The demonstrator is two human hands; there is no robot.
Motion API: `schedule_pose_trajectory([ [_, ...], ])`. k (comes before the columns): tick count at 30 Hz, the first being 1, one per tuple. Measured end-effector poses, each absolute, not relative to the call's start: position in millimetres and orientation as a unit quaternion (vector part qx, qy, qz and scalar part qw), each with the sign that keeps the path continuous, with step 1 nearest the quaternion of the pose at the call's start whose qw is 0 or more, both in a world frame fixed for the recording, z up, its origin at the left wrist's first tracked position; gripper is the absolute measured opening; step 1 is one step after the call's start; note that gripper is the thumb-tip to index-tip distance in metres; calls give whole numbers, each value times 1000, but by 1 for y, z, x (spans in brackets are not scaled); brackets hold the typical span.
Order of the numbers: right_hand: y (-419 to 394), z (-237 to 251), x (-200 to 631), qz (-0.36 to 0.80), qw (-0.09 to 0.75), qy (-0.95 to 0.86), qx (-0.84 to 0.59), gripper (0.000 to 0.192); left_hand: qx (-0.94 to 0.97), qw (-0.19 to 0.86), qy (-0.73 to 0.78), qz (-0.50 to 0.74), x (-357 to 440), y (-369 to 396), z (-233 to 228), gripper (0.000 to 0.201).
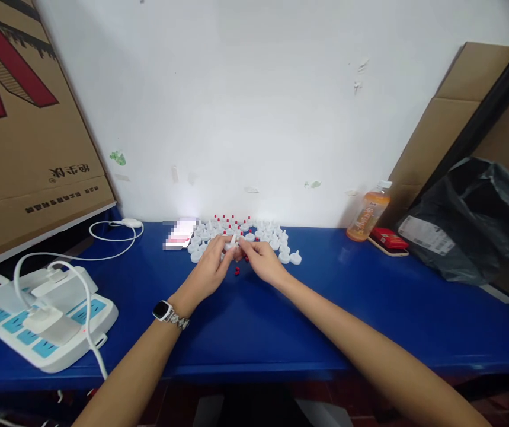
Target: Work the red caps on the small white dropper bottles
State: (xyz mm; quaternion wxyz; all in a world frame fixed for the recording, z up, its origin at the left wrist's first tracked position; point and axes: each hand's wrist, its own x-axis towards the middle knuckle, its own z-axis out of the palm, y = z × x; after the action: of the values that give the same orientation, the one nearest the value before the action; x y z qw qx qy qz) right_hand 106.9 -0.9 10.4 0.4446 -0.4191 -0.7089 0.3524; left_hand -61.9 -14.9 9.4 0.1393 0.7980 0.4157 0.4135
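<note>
Hands: my left hand (210,268) and right hand (262,261) pinched one white cap (231,242) together above the blue table (370,296).
Risk: I judged the loose red plug (237,271) could roll away.

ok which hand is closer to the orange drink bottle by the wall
Right. The right hand sits mid-table among the white caps, with the orange drink bottle off to its right. The left hand lies farther left, beyond the right one.

Small white cap (231,242) between both hands' fingers (226,254) — just above the white-and-red cap pile (254,230).
</note>
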Motion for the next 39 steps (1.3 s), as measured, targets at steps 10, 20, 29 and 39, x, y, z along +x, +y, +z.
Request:
schedule_pose_trajectory([
  [10,-14,0,122,73,257,-892,-364,4,758,212,477,390,-75,-15,16,31],
  [20,-6,0,127,125,396,-838,-354,14,781,205,467,359,-69,-11,6,34],
  [29,2,0,117,480,574,-582,-317,37,831,197,415,315,-52,-26,8,32],
  [39,-8,4,107,455,630,-537,-329,37,859,106,392,310,-43,-34,9,28],
])
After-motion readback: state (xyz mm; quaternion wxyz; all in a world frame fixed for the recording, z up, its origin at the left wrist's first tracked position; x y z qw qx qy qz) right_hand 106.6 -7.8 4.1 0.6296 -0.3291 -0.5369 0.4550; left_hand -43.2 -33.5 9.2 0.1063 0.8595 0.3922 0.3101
